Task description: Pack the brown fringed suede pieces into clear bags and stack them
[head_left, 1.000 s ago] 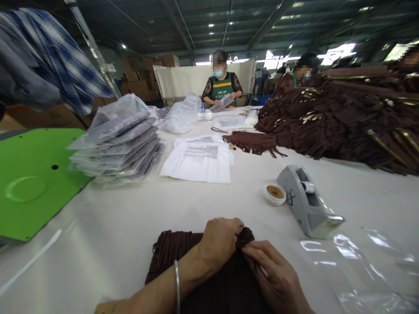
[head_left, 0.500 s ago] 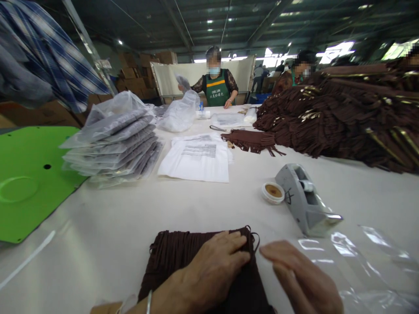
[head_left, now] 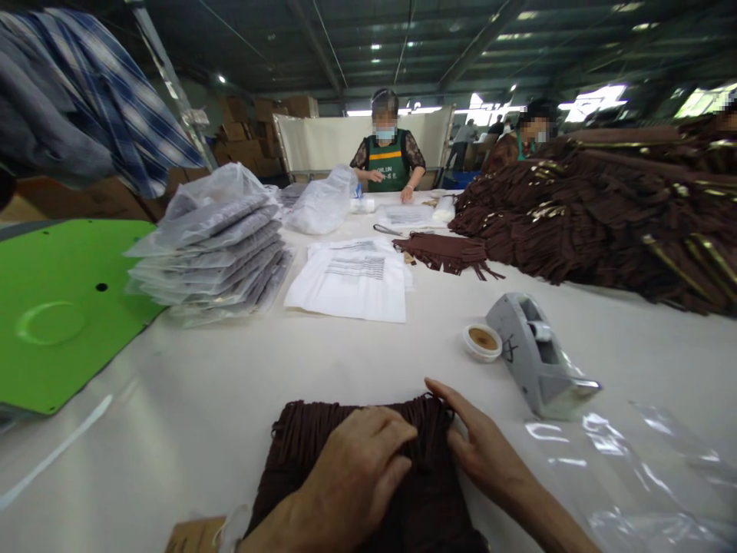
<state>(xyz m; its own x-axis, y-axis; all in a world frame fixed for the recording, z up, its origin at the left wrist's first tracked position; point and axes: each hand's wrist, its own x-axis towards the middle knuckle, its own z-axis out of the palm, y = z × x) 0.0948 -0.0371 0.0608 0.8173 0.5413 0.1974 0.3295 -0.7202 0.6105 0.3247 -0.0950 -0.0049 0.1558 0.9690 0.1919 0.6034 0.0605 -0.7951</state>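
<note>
A dark brown fringed bag (head_left: pixel 426 499) lies flat on the table in front of me, its strips gathered along the far edge. My left hand (head_left: pixel 360 461) rests across the middle of it, fingers slightly bent and thumb apart. At the bag's far right corner is my right hand (head_left: pixel 475 434), index finger stretched along the edge and thumb against the side; it is open. The fingertips of my left hand are partly hidden. A brown card tag (head_left: pixel 196 535) pokes out at the bag's lower left.
A grey tape dispenser (head_left: pixel 527 361) and a small round tub (head_left: pixel 482 342) stand ahead on the right, with clear plastic sheets (head_left: pixel 622 461) nearer. Bagged goods (head_left: pixel 213 253) are stacked left, beside white printed bags (head_left: pixel 351 288). Brown fringed bags (head_left: pixel 576 207) are heaped right. A co-worker (head_left: pixel 387 157) stands opposite.
My right hand has moved left and forward onto the bag's far corner. My left hand has drawn back slightly, and more fringe shows on top. The co-worker opposite has lowered an arm.
</note>
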